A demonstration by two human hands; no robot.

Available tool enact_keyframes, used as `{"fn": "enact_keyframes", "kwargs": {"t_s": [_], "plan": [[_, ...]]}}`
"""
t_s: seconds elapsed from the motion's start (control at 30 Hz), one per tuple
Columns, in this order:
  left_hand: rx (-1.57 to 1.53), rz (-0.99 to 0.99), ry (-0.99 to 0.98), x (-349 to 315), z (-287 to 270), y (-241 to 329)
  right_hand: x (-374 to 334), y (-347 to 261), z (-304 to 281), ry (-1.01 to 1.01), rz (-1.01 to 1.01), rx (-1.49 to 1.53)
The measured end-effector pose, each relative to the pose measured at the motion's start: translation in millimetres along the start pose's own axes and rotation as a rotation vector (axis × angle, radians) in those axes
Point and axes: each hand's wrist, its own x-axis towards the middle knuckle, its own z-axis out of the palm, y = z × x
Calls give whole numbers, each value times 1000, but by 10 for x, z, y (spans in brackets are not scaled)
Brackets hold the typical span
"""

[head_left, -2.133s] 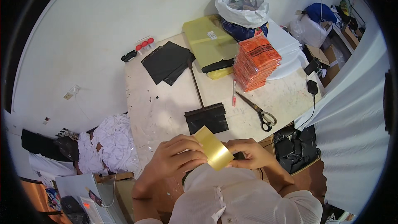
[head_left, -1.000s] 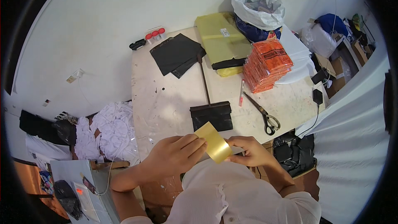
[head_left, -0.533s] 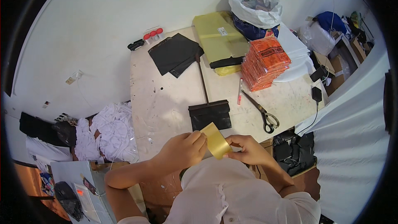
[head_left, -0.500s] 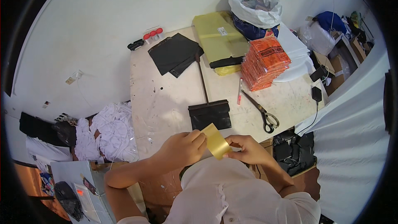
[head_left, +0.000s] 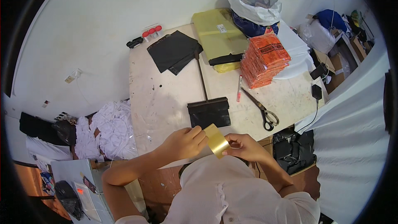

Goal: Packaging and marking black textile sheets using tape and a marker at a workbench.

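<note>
Just off the table's near edge, a wide roll of shiny gold tape (head_left: 217,141) is held tilted in front of my body. My right hand (head_left: 247,147) grips the roll at its right end, thumb below and fingers above. My left hand (head_left: 185,142) is closed in a pinch against the roll's upper left side; what lies between its fingertips is hidden. Beyond the roll, a flat black pouch (head_left: 209,114) lies under a dark long-handled bar (head_left: 202,76). Black-handled scissors (head_left: 264,114) and a slim red-and-white pen (head_left: 239,88) rest to the right.
An orange stack of plastic-wrapped packets (head_left: 265,62) stands at the right, beside yellow packaging (head_left: 219,33) and a white-lined bag (head_left: 255,6). Black sheets (head_left: 172,52) lie at the far left of the table (head_left: 153,108). White cloth (head_left: 112,130) is heaped on the left.
The view has shifted a little. Both hands stay at the gold tape roll, with the left fingers moved slightly at its edge. The things on the table have not moved.
</note>
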Motion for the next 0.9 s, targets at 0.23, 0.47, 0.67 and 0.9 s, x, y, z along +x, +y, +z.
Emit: {"fn": "enact_keyframes", "kwargs": {"t_s": [0.23, 0.47, 0.67, 0.9], "plan": [[-67, -26, 110, 86, -125, -195, 41, -47, -20, 25, -102, -164], [-238, -111, 107, 189, -298, -271, 7, -29, -41, 12, -163, -75], [-842, -498, 179, 110, -333, -381, -41, -3, -40, 74, -88, 205], [-945, -505, 67, 115, -161, -158, -34, -26, -41, 45, -174, -44]]}}
